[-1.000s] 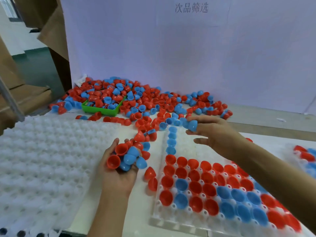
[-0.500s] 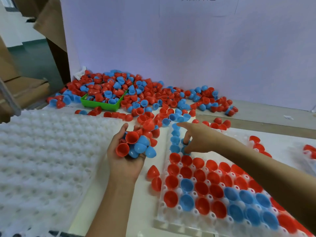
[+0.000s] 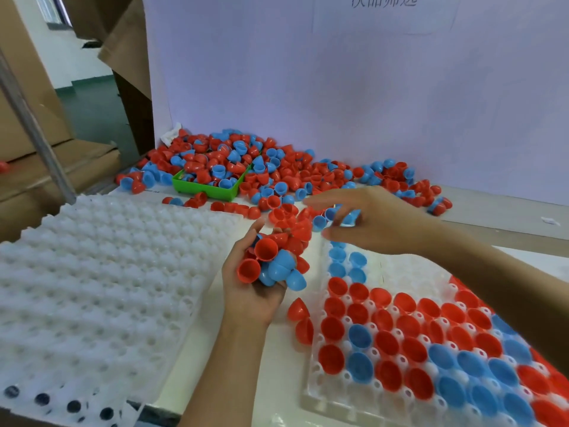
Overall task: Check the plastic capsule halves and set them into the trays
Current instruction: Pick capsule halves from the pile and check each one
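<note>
Head view: the left hand (image 3: pixel 252 291), palm up, cups a handful of red and blue capsule halves (image 3: pixel 271 263) between two white trays. The right hand (image 3: pixel 378 223), blurred, hovers with fingers loosely spread above the far end of the part-filled tray (image 3: pixel 400 272); whether it holds anything is unclear. Loose capsule halves (image 3: pixel 277 171) are heaped behind, around a green bin (image 3: pixel 206 189). The left tray (image 3: pixel 92 272) holds none.

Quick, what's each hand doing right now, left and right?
Left hand: holds a bunch of red and blue capsule halves.
Right hand: open, blurred, fingers spread over the loose pile, holding nothing visible.
</note>
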